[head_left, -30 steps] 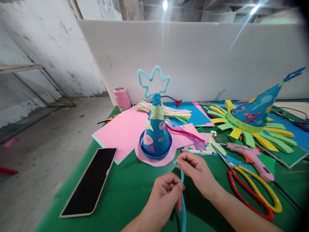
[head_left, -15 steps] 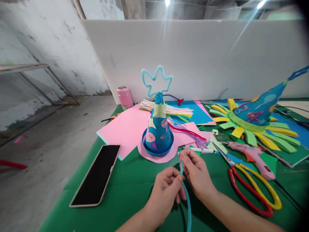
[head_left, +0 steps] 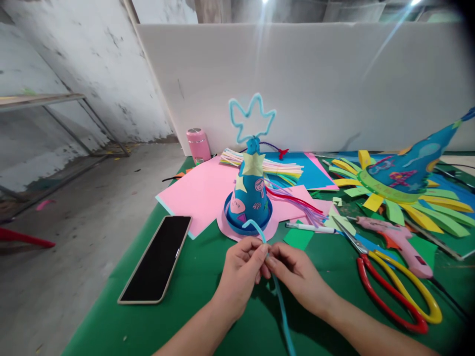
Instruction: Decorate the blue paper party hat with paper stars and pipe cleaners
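Observation:
A light-blue pipe cleaner (head_left: 282,306) runs between my two hands, its short upper end bent over to the left. My left hand (head_left: 241,272) pinches it between thumb and fingers. Close against it, my right hand (head_left: 295,272) also pinches the pipe cleaner, just below the left thumb. The long tail hangs down toward the front of the table. Right behind my hands stands a blue cone hat (head_left: 250,193) with pale stars and small stickers, on a pink paper disc (head_left: 272,232). A light-blue zigzag pipe-cleaner shape (head_left: 272,118) rises from its tip.
On the right lie scissors (head_left: 397,282) with red and yellow handles, a pink glue gun (head_left: 399,240), a white pen (head_left: 311,228) and another blue hat (head_left: 404,170) with paper strips. A phone (head_left: 158,259) lies left. Behind are a pink bottle (head_left: 198,146) and pipe cleaners (head_left: 282,168).
My right hand has moved down from the pipe cleaner's upper end to beside my left hand. That end now sticks out free and bends left. The camera view has shifted slightly.

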Available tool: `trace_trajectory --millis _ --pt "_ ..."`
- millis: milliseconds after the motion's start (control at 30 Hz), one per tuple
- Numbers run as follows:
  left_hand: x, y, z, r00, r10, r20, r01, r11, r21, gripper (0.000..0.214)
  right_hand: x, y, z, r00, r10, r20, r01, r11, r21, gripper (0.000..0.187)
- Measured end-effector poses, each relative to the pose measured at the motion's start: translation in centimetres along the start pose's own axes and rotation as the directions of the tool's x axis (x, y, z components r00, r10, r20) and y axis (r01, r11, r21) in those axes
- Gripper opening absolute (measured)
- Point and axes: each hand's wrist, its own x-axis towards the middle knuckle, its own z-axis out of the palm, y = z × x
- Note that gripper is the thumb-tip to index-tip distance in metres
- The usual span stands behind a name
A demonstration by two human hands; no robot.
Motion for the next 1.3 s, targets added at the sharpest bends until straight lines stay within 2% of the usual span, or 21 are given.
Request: trace_trajectory --millis 133,300,400,500,667,900,1000,1133,1233,1300 --pt "0.0 0.1 -0.1 1.000 -0.001 0.011 0.002 0.998 -0.060 0.018 0.0 0.1 -0.1 1.000 0.008 -0.001 -0.008 0.999 -0.054 0.029" --pt "0.2 0.2 -0.2 0.998 -0.061 0.008 0.061 0.981 -0.185 0.018 0.0 -0.2 -0.2 0.998 0.061 -0.008 -0.061 0.998 -0.024 0.028" --pt "0.3 0.2 -0.4 0.987 -0.120 0.109 0.146 0.950 -0.275 0.016 0.0 -0.1 -0.1 0.997 0.077 0.013 -0.077 0.996 0.040 0.028" --pt "0.4 0.2 -0.6 0.969 -0.120 0.213 0.188 0.925 -0.332 0.016 0.0 0.0 -0.3 0.994 0.106 0.024 -0.108 0.990 0.096 0.032" --pt "0.5 0.3 -1.0 0.929 -0.114 0.351 0.236 0.915 -0.327 0.017 0.0 -0.2 -1.2 0.987 0.134 0.091 -0.147 0.976 0.159 0.035" --pt "0.5 0.2 -1.0 0.880 -0.107 0.462 0.282 0.901 -0.329 0.019 0.1 -1.1 -2.9 0.968 0.171 0.185 -0.192 0.977 0.098 0.034" --pt "0.4 0.1 -0.9 0.856 -0.098 0.508 0.307 0.886 -0.347 0.019 0.0 -0.9 -3.3 0.957 0.186 0.225 -0.217 0.968 0.125 0.033" --pt "0.5 0.2 -0.9 0.850 -0.085 0.519 0.306 0.884 -0.355 0.017 0.0 -0.4 -3.5 0.947 0.194 0.257 -0.242 0.955 0.172 0.031" --pt "0.6 0.2 -1.0 0.867 -0.090 0.490 0.297 0.883 -0.363 0.016 0.2 -0.7 -3.6 0.951 0.184 0.249 -0.215 0.971 0.105 0.029" --pt "0.6 0.2 -1.0 0.872 -0.098 0.479 0.300 0.881 -0.366 0.016 0.3 -1.3 -3.8 0.965 0.169 0.201 -0.181 0.982 0.046 0.028"
